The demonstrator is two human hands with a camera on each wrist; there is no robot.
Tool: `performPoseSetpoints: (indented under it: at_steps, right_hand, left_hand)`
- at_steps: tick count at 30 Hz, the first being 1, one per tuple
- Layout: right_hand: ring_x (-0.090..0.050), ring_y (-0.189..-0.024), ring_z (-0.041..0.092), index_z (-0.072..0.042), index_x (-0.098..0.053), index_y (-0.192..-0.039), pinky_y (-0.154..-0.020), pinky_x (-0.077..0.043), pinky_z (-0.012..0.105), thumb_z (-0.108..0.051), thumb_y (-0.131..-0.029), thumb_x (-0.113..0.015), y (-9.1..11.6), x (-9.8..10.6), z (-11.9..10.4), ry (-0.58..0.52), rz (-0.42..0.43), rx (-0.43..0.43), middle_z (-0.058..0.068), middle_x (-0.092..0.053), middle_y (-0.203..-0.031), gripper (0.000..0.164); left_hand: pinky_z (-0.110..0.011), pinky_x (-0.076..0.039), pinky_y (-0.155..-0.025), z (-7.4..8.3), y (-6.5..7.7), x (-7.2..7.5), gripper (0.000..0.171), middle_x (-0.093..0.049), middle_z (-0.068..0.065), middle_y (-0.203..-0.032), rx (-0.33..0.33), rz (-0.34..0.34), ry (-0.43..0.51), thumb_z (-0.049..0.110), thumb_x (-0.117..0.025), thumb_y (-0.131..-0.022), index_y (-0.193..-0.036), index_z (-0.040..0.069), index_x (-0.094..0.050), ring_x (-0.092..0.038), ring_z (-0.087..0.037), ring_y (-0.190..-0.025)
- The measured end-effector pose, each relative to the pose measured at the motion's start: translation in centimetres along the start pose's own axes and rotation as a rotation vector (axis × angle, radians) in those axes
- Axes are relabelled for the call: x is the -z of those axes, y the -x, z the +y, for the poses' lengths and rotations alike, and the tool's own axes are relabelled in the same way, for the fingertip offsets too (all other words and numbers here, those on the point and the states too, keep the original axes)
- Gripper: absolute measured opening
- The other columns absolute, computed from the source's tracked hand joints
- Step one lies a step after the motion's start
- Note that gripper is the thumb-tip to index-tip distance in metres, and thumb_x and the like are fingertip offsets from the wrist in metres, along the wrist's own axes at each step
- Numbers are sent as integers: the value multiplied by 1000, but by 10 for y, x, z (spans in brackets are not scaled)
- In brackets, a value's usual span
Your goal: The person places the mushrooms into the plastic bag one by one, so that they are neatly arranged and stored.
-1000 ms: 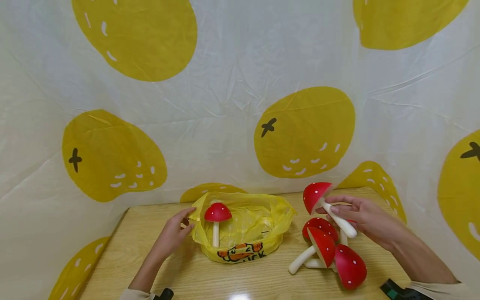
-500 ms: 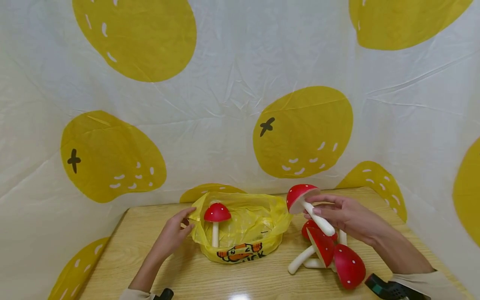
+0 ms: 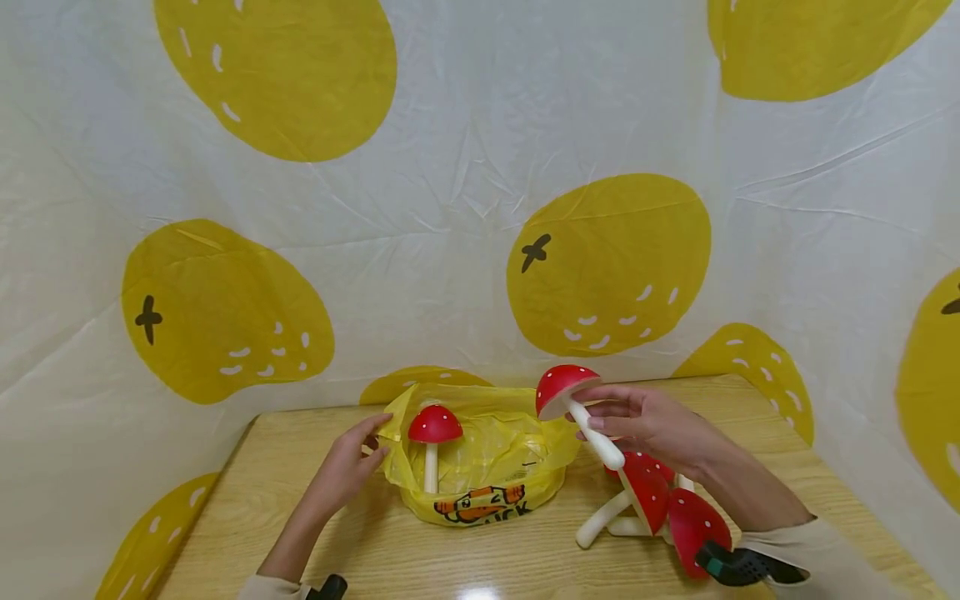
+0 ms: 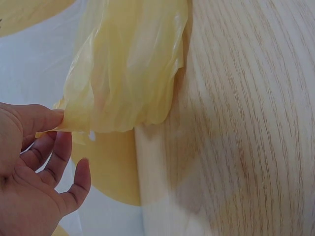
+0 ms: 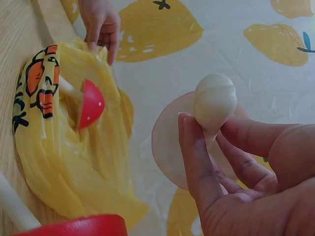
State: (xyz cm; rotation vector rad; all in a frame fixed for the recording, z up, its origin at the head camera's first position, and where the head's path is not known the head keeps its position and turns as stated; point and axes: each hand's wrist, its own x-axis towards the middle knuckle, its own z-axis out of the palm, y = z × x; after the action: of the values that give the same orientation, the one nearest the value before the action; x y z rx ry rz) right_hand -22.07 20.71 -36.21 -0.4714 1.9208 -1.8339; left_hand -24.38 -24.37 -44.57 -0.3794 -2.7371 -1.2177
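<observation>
My left hand (image 3: 351,460) pinches the left rim of a yellow plastic bag (image 3: 551,475) between thumb and fingers. The bag stands with its mouth spread, a printed cartoon face on its front. Inside it, at the left, one toy mushroom (image 3: 437,427) with a white-dotted red cap stands upright. Over the bag's right rim, my right hand (image 3: 637,425) holds another toy mushroom (image 3: 566,390) by its white stem. That mushroom tilts, cap up and to the left; in the right wrist view its stem end (image 5: 215,101) points at the camera.
A pile of several red-capped mushrooms (image 3: 645,492) lies on the wooden table (image 3: 420,562) right of the bag, below my right forearm. Behind the table hangs a white cloth (image 3: 435,275) printed with yellow fruit.
My right hand has carried its mushroom leftward from above the pile to the bag's right rim. My left hand keeps its hold on the bag, and the pile lies as before.
</observation>
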Motion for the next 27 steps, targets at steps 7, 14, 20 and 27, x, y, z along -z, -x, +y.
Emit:
performPoseSetpoints:
  at_steps: [7, 14, 20, 27]
  right_hand:
    - [-68, -114, 32, 0, -51, -144, -87, -58, 39, -14, -99, -66, -17, -13, 6, 49, 4, 8, 26, -55, -137, 49]
    - [-64, -115, 26, -2, -58, -139, -91, -55, 36, -18, -97, -70, -35, -28, 12, 122, 25, 16, 24, -59, -135, 46]
    - [-63, -115, 24, -1, -60, -137, -95, -54, 36, -18, -98, -69, -51, -40, 22, 152, 35, 32, 20, -62, -132, 44]
    - [-66, -104, 21, 2, -61, -134, -90, -57, 38, -16, -97, -71, -69, -59, 29, 139, 70, 15, 20, -65, -124, 43]
  left_hand:
    - [-29, -53, -74, -1, 0, 0, 50, -65, -13, -120, -2, -8, -4, -5, -69, -92, -140, 0, -58, -58, -20, -95]
    - [-26, -53, -73, -2, 0, -1, 50, -65, -14, -120, -2, 4, 0, -5, -68, -92, -140, 0, -58, -57, -20, -93]
    - [-27, -53, -73, -2, 0, -2, 49, -65, -13, -117, -26, 7, 0, -5, -69, -91, -139, -1, -58, -56, -20, -92]
    - [-28, -54, -74, -2, -2, -2, 50, -65, -12, -118, -18, -3, 1, -5, -69, -92, -140, 0, -58, -56, -20, -93]
